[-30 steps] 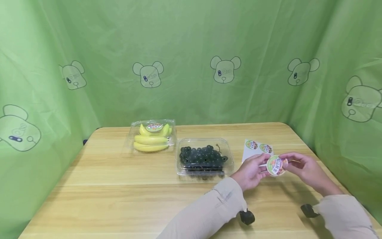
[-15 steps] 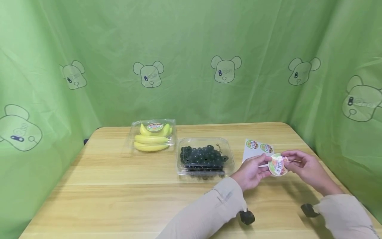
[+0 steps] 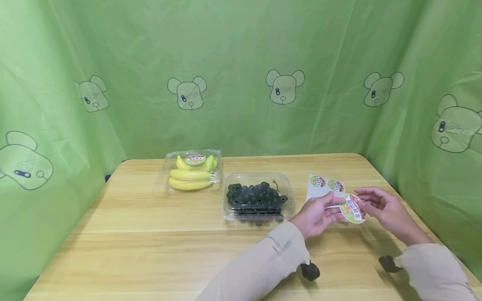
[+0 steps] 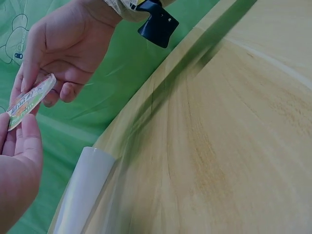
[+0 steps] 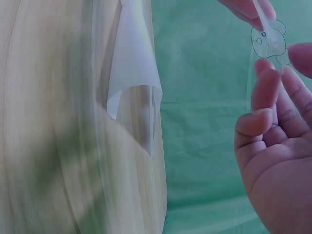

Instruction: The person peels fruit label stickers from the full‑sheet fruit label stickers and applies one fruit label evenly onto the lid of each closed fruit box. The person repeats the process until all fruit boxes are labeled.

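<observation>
A round fruit sticker (image 3: 352, 208), with a printed band and a green-and-red design, is held up over the right side of the table. My left hand (image 3: 315, 214) pinches its left edge between thumb and fingers. At the opposite edge my right hand (image 3: 389, 215) grips it with thumb and forefinger, the other fingers curled. From the left wrist view the sticker (image 4: 31, 101) appears tilted between both hands. Just behind them lies a white sticker sheet (image 3: 314, 193) with two round stickers showing; its near part is hidden by my left hand.
A clear clamshell box of dark grapes (image 3: 257, 198) stands left of my hands. Farther back left is a clear box of bananas (image 3: 191, 179) with a round sticker on its lid. The sheet's curled end (image 5: 134, 53) shows near the table edge. Green curtains (image 3: 233, 125) surround the table.
The sticker has turned in my fingers and shifted slightly right. Both hands stay nearly in place, and the boxes have not moved.
</observation>
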Motion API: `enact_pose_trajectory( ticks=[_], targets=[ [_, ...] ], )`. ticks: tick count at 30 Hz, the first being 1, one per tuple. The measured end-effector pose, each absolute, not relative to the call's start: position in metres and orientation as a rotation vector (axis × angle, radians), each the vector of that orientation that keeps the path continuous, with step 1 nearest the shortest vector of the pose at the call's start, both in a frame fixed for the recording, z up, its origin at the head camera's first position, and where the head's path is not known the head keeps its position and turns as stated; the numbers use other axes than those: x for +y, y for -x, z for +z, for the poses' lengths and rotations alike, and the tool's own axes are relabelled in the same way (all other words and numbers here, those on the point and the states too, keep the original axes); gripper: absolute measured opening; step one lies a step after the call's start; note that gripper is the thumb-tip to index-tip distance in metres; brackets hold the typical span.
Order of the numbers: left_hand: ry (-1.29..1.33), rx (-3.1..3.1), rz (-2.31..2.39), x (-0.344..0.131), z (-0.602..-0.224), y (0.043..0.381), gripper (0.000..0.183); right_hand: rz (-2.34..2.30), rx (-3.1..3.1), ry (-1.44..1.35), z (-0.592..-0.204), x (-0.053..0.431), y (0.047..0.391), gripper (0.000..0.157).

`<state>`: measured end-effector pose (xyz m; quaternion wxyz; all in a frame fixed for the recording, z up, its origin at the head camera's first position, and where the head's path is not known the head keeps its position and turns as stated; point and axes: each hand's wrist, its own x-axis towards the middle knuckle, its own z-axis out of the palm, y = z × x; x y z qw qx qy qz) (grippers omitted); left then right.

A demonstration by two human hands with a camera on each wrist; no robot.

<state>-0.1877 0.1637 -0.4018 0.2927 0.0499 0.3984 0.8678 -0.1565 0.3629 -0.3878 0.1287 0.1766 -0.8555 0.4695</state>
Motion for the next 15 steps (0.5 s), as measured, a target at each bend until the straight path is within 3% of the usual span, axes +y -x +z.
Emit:
enact_pose_trajectory(
  ticks=[4,11,15],
  targets=[
    [-0.113,1.045,2.326,0.1627,-0.4011,0.1893,0.038,1.381,-2.511,-0.502,-0.3872,0.3638,0.1547,0.035],
    [-0.103,1.047,2.344,0.1632,-0.4015,0.1908,0.034,1.485,-2.587,-0.461,-0.3842,0.3632,0.1516,0.048],
    [-0.108,1.062,2.338,0.1629,-0.4018,0.1908,0.034,1.501,-2.591,-0.438,-0.3836,0.3624,0.1512,0.045]
  ],
)
